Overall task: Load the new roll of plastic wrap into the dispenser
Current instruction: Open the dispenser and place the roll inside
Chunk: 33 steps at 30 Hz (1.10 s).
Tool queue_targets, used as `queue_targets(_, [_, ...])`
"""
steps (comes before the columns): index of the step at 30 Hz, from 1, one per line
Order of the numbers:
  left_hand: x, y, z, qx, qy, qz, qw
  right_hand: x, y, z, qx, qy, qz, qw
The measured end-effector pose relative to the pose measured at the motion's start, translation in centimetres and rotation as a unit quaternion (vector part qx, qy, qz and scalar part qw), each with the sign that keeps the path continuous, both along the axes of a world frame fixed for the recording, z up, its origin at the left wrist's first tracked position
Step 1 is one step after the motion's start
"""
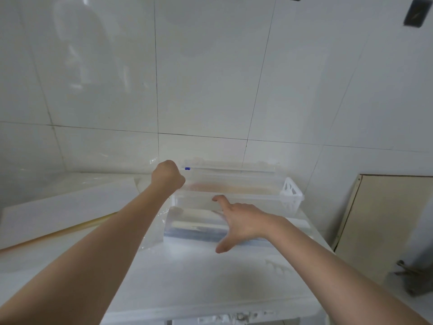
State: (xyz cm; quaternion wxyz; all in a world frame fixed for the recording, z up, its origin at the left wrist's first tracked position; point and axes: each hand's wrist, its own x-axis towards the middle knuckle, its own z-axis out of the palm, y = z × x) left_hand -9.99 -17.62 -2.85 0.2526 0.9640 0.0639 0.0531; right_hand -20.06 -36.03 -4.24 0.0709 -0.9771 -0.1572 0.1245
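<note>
A clear plastic dispenser (236, 184) with white end pieces stands at the back of the white counter, its transparent lid raised toward the tiled wall, a small blue tab at the lid's left end. My left hand (167, 175) is curled at the dispenser's left end; what its fingers hold is hidden. In front of the dispenser lies the new roll of plastic wrap (194, 225), shiny and clear. My right hand (236, 222) is spread over the roll's right part, thumb low in front, fingers reaching over the top.
A long yellowish cardboard tube (54, 235) lies at the left on a white board (70, 202). Loose clear film (150, 233) trails left of the roll. A beige panel (384, 221) leans at the right beyond the counter edge.
</note>
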Motion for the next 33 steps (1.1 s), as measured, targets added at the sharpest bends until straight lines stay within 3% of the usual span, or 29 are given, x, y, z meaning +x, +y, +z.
queue_targets(9, [-0.8,-2.0,1.0,0.036,-0.037,-0.048,0.997,0.3,0.0,0.2,-0.009,0.029,-0.024,0.999])
queue_targets(20, [-1.5,2.7,2.1,-0.189,-0.140,0.026,0.972,-0.6,0.1,-0.2,-0.015,-0.041,-0.004,0.999])
queue_targets(27, [-4.7,5.9,2.5,-0.225,-0.193,0.029,0.955,-1.8,0.3,0.3,0.026,-0.055,-0.046,0.997])
queue_targets(33, [-7.2,7.1,1.0,-0.190,-0.146,0.022,0.971,-2.8,-0.4,1.7,0.067,-0.058,-0.059,0.994])
